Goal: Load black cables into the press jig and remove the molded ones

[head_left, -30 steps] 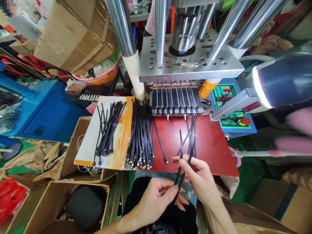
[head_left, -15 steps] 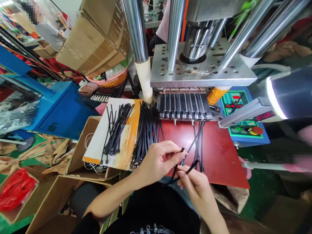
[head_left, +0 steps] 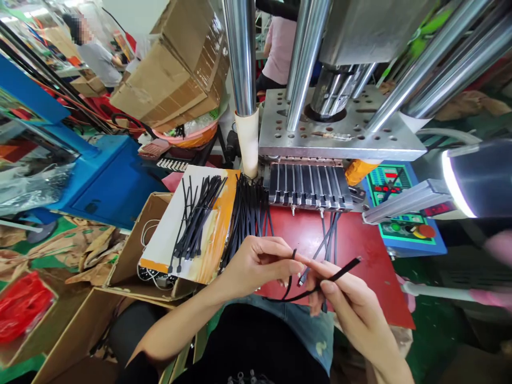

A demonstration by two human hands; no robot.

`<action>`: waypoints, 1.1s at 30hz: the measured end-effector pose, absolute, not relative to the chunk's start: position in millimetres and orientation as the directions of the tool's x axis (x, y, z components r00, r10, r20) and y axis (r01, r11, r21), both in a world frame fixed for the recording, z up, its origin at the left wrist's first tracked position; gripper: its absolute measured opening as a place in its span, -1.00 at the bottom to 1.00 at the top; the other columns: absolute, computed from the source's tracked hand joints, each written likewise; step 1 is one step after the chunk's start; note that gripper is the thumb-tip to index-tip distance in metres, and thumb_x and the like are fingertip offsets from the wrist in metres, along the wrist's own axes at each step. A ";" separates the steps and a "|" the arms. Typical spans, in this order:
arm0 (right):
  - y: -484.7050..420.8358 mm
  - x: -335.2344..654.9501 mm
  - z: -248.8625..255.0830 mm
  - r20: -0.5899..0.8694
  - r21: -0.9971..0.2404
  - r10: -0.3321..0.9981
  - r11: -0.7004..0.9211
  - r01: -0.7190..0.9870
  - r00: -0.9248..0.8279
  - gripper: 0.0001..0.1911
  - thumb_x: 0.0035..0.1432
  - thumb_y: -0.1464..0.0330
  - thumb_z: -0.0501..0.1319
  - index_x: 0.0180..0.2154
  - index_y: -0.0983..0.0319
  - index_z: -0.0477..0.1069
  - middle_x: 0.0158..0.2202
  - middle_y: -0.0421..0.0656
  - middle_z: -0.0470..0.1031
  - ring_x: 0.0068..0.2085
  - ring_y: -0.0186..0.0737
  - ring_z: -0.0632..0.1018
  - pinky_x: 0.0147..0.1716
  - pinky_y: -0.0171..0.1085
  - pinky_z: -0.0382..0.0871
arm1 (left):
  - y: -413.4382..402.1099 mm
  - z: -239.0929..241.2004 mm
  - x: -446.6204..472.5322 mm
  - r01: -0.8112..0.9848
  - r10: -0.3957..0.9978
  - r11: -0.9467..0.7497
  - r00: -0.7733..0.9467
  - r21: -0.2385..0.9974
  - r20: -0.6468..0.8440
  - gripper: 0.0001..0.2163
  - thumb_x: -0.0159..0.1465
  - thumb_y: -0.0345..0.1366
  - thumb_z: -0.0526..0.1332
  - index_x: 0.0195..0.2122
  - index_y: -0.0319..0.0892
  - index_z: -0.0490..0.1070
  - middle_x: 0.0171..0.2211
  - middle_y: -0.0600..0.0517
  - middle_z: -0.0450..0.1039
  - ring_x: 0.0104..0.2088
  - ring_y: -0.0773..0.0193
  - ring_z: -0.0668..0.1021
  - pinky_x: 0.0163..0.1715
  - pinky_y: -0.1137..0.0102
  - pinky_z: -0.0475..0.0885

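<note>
Both my hands are in front of my body at the near side of a red board. My left hand (head_left: 256, 269) pinches one part of a thin black cable (head_left: 344, 269) between thumb and fingertips. The cable's lower part curves below the hands, and my right hand (head_left: 356, 301) grips it between thumb and fingers, a free end pointing up to the right. The fingertips of both hands nearly meet. Several more black cables (head_left: 328, 237) lie on the red board (head_left: 366, 266) just beyond, partly hidden by my fingers.
A metal press (head_left: 340, 144) stands over a slotted mould (head_left: 310, 186). To the left lie a dense bundle of black cables (head_left: 250, 208) and a cardboard sheet (head_left: 166, 234) with more cables. A control box (head_left: 432, 242) and a lamp (head_left: 476, 181) are at right. Open cartons (head_left: 124, 261) stand lower left.
My right hand has moved right and turned, and the cable's free end now sticks out beyond it. My left hand keeps its pinch. The view has shifted slightly.
</note>
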State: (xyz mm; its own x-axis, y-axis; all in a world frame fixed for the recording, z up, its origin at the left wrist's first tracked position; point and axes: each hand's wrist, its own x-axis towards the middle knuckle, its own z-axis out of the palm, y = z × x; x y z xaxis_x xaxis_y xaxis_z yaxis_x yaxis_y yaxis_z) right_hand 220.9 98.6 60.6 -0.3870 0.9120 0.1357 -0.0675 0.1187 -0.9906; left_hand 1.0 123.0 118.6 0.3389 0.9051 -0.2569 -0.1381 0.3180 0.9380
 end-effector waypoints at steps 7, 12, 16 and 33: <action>110.7 201.7 66.5 0.317 -0.948 0.923 0.314 -0.048 -0.221 -0.78 0.49 0.30 0.32 0.01 0.02 0.76 -0.49 -0.24 0.52 -0.54 -0.32 0.48 -0.58 -0.38 0.36 | 131.1 117.4 -9.3 -0.088 0.938 0.251 0.266 0.964 -0.220 -0.59 0.13 0.08 0.64 -0.41 -0.22 0.74 -0.37 0.03 0.51 -0.52 0.46 0.48 -0.54 0.49 0.35; 109.4 175.3 66.5 0.266 -0.944 0.924 0.307 0.121 -0.275 -0.65 0.52 0.34 0.25 -0.39 0.17 0.59 -0.42 -0.20 0.51 -0.48 -0.33 0.46 -0.52 -0.38 0.33 | 134.5 121.0 -12.8 0.072 0.962 0.112 0.241 0.991 -0.126 -0.55 0.31 0.17 0.48 -0.33 -0.17 0.78 -0.35 -0.01 0.56 -0.41 0.37 0.52 -0.43 0.46 0.39; 111.7 166.0 61.6 0.253 -0.951 0.930 0.289 0.108 -0.267 -0.61 0.50 0.35 0.25 -0.46 0.18 0.41 -0.48 -0.25 0.39 -0.51 -0.36 0.35 -0.55 -0.38 0.22 | 136.3 122.5 -12.4 0.168 0.967 0.003 0.251 0.986 -0.046 -0.57 0.40 0.08 0.44 -0.42 -0.20 0.72 -0.38 0.01 0.55 -0.39 0.35 0.53 -0.36 0.44 0.42; 216.7 194.1 58.8 -0.092 -0.949 0.868 0.073 0.308 -0.488 -0.35 0.28 -0.20 0.36 -0.55 0.18 0.46 -0.60 -0.21 0.42 -0.54 -0.29 0.38 -0.52 -0.29 0.28 | 316.4 13.6 -16.3 0.555 0.944 -0.289 0.031 0.780 0.329 -0.84 0.47 -0.33 0.36 -0.28 -0.23 0.65 -0.13 -0.15 0.70 0.01 0.05 0.68 0.17 0.16 0.54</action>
